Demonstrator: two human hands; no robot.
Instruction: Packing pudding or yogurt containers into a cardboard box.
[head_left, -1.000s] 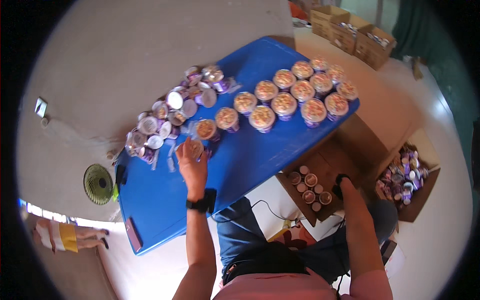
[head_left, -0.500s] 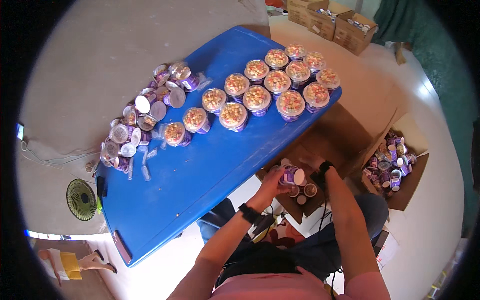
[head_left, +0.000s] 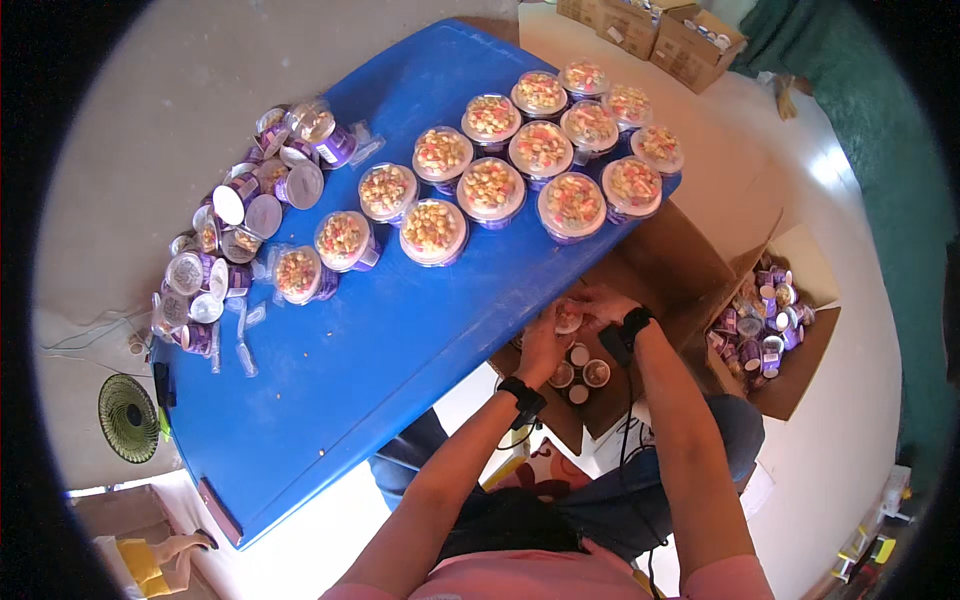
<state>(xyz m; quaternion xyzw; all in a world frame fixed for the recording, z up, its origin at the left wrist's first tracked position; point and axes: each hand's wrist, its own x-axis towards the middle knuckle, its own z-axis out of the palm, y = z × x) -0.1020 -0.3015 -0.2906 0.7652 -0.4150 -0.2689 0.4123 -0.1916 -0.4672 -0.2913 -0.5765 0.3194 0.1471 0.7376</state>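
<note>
Over the open cardboard box (head_left: 685,240) beside the table, my left hand (head_left: 543,345) is closed around a snack cup (head_left: 568,319) with a clear lid. My right hand (head_left: 606,303) has its fingers curled against the far side of the same cup; the fingertips are partly hidden. Below my hands, several cups (head_left: 596,373) stand in the box, pale round ends up. On the blue table (head_left: 330,400), rows of purple cups (head_left: 490,190) stand upright, their domed clear lids showing colourful puffed pieces.
A heap of tumbled purple cups (head_left: 240,215) lies along the table's left edge, with clear plastic pieces (head_left: 243,350) nearby. Another carton (head_left: 800,365) full of cups sits on the right. More cartons (head_left: 690,60) stand at the back. A green fan (head_left: 128,418) is at left.
My left hand has taken the cup deeper over the box and tilted it so its lid shows. My right hand has come in against it. The view has shifted slightly.
</note>
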